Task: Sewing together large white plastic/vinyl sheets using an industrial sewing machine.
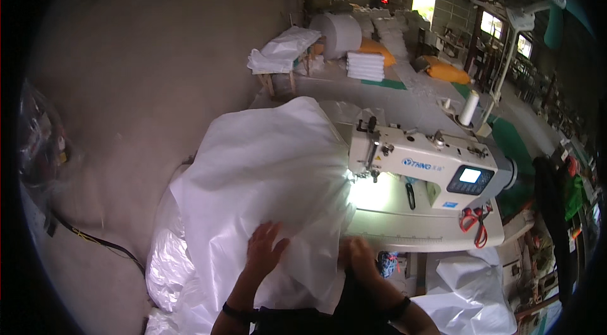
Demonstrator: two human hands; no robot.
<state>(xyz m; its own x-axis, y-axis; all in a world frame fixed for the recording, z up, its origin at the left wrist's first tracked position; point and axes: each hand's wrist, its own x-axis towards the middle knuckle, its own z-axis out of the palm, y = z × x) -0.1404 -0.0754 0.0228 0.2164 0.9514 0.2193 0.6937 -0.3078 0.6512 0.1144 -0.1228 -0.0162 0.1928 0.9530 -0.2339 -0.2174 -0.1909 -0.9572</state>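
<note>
A large white plastic-like sheet [265, 170] is draped over the left side of the sewing machine table [404, 224]. Its right edge runs in beneath the head of the white sewing machine [420, 161], where the lamp glows brightly around the needle area. My left hand [265, 249] lies on the sheet with fingers spread. At the table's front edge, my right hand [360, 259] is closed at the sheet's right border; its fingertips are partly hidden.
Red-handled scissors [474, 224] and a dark thread snipper [410, 196] lie on the table. A thread cone [468, 108] stands behind the machine. More white sheeting [468, 294] hangs at lower right. Stacked white bundles [365, 66] and a big roll [341, 35] stand farther back.
</note>
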